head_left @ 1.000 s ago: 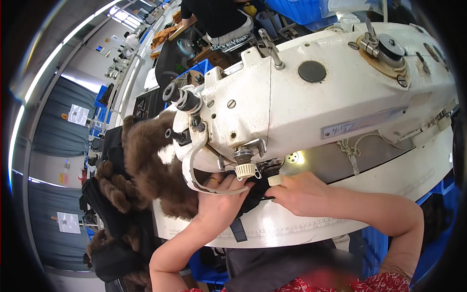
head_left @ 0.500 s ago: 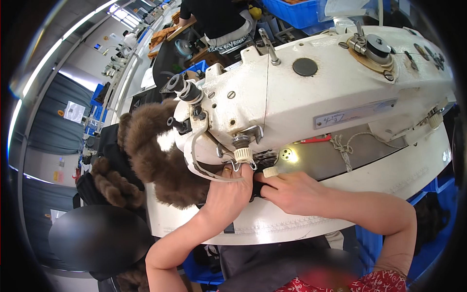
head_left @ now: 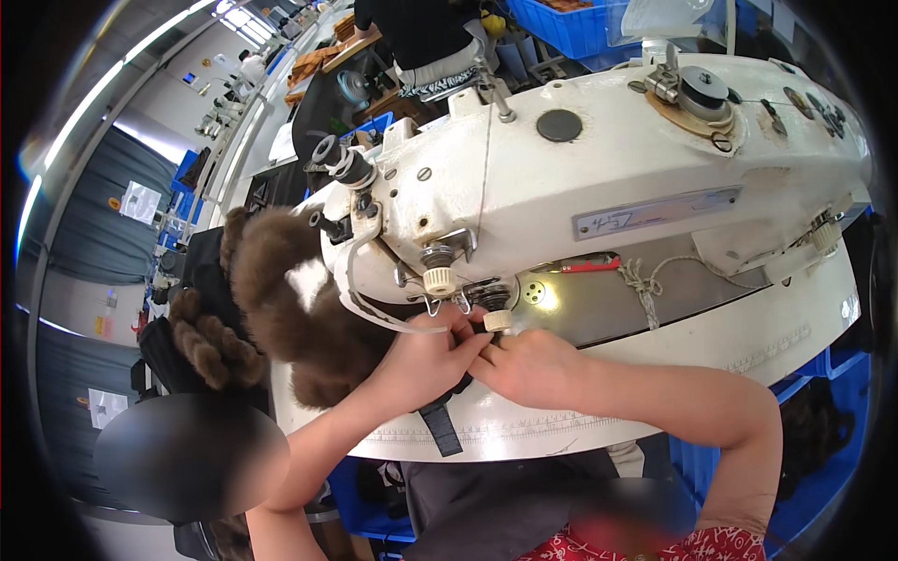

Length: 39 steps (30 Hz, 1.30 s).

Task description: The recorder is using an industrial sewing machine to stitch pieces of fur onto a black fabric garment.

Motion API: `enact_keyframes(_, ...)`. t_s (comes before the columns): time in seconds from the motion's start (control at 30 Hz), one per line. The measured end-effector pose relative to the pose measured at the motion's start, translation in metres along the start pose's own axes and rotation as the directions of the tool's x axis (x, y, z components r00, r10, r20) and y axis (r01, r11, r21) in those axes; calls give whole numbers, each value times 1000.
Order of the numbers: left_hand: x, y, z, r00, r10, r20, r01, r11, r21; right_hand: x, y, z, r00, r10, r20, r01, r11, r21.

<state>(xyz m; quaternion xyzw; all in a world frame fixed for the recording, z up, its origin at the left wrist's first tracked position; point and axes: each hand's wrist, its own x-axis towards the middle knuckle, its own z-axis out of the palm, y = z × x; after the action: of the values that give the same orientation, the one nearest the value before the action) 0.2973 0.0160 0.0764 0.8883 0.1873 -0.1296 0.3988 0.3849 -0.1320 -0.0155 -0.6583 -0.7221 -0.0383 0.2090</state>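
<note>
A white sewing machine spans the view, with its needle area half hidden behind my fingers. My left hand is closed close under the presser foot, fingertips pinched together on black material. Fingers curled, my right hand meets it from the right at the same dark piece. A black strap comes out below the left hand and lies over the front of the white table. Brown fur is bunched left of the machine head and behind my left wrist. The fingertips' exact hold is partly hidden.
A red-handled tool and a knotted white cord lie under the machine arm. More brown fur rests on black cloth at the left. Blue bins stand below the table. Beyond the machine, another person sits.
The view has shifted slightly, moving the machine leftward in it. My left fingers have drawn back a little from the needle area, my hands are closer together, and more of the black strap shows.
</note>
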Motion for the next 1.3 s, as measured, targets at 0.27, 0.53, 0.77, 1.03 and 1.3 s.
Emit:
enact_keyframes(0.27,-18,-6,7,845,492,-209,-236,694,680,-14,-4,-2,962,-91,-256,46,983,-178)
enact_keyframes(0.53,10,5,14,879,447,-164,-356,846,397,-6,-1,9,927,-165,-337,109,978,-180)
enact_keyframes(0.77,-14,-18,7,905,360,-227,-254,884,392,-9,-2,-2,944,-38,-327,6,995,-97)
enact_keyframes(1.03,-25,-15,5,916,371,-153,-268,849,456,-6,-2,0,906,-64,-419,69,998,-4)
enact_keyframes(1.3,-26,-22,19,875,420,-242,-212,781,587,-18,-1,-5,907,-35,-419,193,920,341)
